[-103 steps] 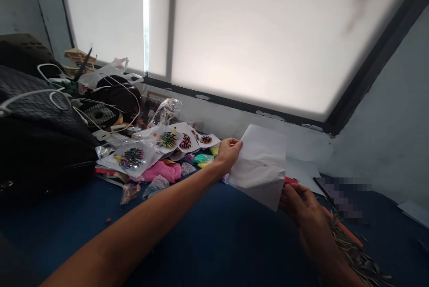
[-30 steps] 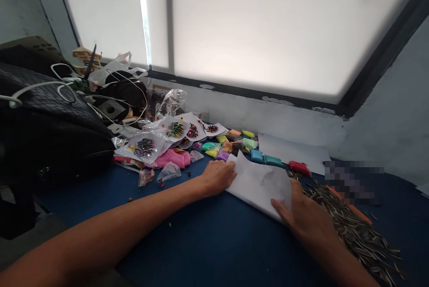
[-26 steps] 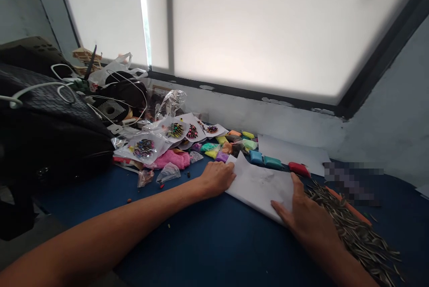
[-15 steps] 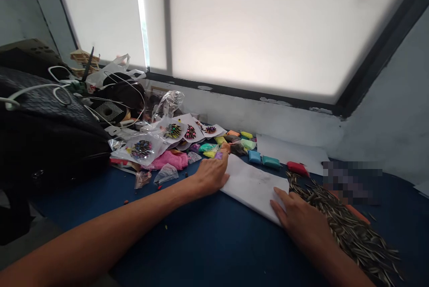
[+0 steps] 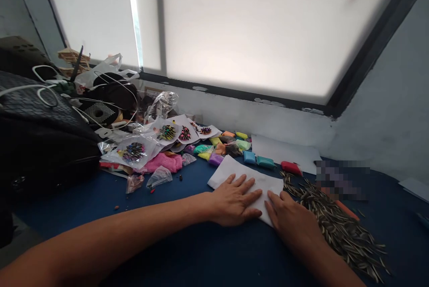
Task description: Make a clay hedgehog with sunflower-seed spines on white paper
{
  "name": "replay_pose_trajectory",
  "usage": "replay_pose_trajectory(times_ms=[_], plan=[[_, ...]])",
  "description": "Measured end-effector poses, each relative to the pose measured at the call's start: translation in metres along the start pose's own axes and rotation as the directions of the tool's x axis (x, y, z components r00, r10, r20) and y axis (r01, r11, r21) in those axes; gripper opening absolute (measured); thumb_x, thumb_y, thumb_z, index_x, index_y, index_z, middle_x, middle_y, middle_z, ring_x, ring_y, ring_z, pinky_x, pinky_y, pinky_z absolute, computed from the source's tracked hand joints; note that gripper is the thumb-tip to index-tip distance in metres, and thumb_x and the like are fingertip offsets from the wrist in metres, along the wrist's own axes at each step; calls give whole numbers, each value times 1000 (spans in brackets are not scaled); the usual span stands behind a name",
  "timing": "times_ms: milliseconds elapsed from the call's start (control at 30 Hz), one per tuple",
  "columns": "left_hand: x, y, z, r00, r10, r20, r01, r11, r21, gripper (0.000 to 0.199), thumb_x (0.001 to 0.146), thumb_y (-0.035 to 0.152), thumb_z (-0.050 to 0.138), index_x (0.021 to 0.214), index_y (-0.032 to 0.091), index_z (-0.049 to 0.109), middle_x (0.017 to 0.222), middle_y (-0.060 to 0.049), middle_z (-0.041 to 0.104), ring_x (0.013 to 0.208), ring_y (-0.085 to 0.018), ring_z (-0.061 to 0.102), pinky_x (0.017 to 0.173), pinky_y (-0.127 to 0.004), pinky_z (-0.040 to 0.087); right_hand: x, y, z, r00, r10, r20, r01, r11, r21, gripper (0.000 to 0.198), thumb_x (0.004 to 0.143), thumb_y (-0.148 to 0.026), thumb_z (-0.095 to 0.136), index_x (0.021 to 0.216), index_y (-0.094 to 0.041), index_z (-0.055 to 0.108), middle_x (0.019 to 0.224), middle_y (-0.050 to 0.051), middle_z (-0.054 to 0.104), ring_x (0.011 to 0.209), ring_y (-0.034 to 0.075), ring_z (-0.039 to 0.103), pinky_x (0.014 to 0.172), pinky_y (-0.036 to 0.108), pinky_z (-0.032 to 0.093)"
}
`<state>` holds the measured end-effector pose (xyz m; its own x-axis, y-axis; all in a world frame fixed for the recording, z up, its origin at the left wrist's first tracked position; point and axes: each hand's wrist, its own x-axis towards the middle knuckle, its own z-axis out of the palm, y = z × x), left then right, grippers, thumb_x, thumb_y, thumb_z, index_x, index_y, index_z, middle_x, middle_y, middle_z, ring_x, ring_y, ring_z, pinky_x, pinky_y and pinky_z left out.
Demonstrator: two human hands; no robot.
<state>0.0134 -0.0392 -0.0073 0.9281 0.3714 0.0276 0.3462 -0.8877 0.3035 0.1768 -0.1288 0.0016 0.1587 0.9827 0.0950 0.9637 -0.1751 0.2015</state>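
Note:
A folded sheet of white paper point(image 5: 231, 167) lies on the dark blue tabletop point(image 5: 208, 255) in front of me. My left hand point(image 5: 234, 200) rests flat across it, fingers spread and pointing right. At the paper's right end, my right hand point(image 5: 291, 215) touches it with fingers stretched out; its thumb is partly hidden. Just beyond the paper are small packets of coloured clay, among them a purple one point(image 5: 216, 158), a blue one point(image 5: 250, 157) and a teal one point(image 5: 266, 162). Beside my right hand spreads a heap of striped sunflower seeds point(image 5: 338, 220).
A black bag point(image 5: 43, 139) stands at the left, with cables and plastic bags behind it. Clusters of painted seeds point(image 5: 134, 150) lie on white paper near a pink cloth point(image 5: 164, 162). Another white sheet point(image 5: 284, 150) lies by the wall. A red packet point(image 5: 291, 167) sits near the seeds.
My left hand has come down from the paper's far left edge and now lies flat on its middle, nearer my right hand. The right hand stays at the right end. The view has shifted slightly.

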Motion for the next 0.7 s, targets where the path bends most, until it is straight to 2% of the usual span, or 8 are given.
replay_pose_trajectory(times_ms=[100, 167, 233, 300, 400, 467, 567, 700], plan=[[-1, -4, 2, 999, -27, 20, 28, 998, -50, 65, 98, 58, 18, 153, 22, 23, 160, -12, 11, 147, -33, 3, 116, -57, 5, -1, 2, -2, 1000, 13, -29, -13, 1000, -18, 37, 96, -31, 36, 115, -24, 67, 93, 11, 67, 77, 24, 70, 54, 28, 46], [-3, -4, 1, 999, -31, 26, 33, 997, -64, 65, 99, 58, 18, 153, 21, 22, 160, -13, 9, 147, -33, 2, 116, -58, 5, -1, 2, -7, 997, 23, -67, -26, 999, -40, 40, 94, -28, 37, 122, -20, 65, 99, 16, 66, 85, 29, 68, 62, 35, 50], [-3, -1, 0, 999, -35, 28, 37, 997, -66, 65, 99, 57, 19, 153, 21, 22, 160, -13, 7, 147, -33, 1, 116, -59, 5, 0, 0, -11, 993, 8, -120, -16, 998, -64, 45, 94, -24, 35, 131, -16, 60, 115, 21, 63, 104, 35, 63, 80, 45, 50], [-2, 1, 0, 999, -41, 23, 43, 997, -64, 64, 99, 56, 20, 153, 21, 21, 159, -13, 7, 147, -34, 1, 115, -60, 6, 2, -6, -10, 988, -57, -147, 53, 998, -34, 49, 96, -26, 30, 137, -16, 55, 135, 19, 55, 123, 33, 52, 100, 48, 41], [0, 1, 1, 999, -44, 20, 45, 998, -51, 65, 99, 48, 25, 154, 16, 12, 159, -15, 8, 147, -31, 2, 117, -57, 8, 5, -14, 3, 983, -170, -69, 178, 971, 156, 59, 98, -42, 23, 146, -13, 43, 151, 14, 42, 139, 27, 38, 113, 45, 30], [1, -3, 0, 998, -44, 40, 46, 998, -36, 65, 99, 41, 27, 154, 10, 10, 159, -15, 9, 147, -28, 2, 119, -52, 8, 6, -17, 12, 980, -199, -4, 195, 956, 220, 66, 98, -49, 21, 149, -11, 36, 154, 13, 37, 141, 25, 34, 114, 45, 29], [-2, -13, -4, 994, -88, 69, 89, 996, -26, 63, 100, 41, 23, 152, 7, 17, 158, -15, 10, 148, -24, 6, 120, -45, 11, 5, -17, 17, 974, -215, 70, 194, 954, 229, 69, 97, -51, 18, 151, -10, 32, 157, 11, 28, 144, 23, 26, 116, 43, 26], [-10, -25, -8, 984, -176, 40, 177, 984, -22, 72, 99, 53, 21, 153, 6, 14, 159, -14, 6, 148, -24, 4, 120, -43, 9, 3, -17, 8, 964, -214, 156, 175, 958, 228, 71, 96, -51, 18, 152, -7, 25, 159, 11, 18, 146, 23, 17, 118, 43, 18]])
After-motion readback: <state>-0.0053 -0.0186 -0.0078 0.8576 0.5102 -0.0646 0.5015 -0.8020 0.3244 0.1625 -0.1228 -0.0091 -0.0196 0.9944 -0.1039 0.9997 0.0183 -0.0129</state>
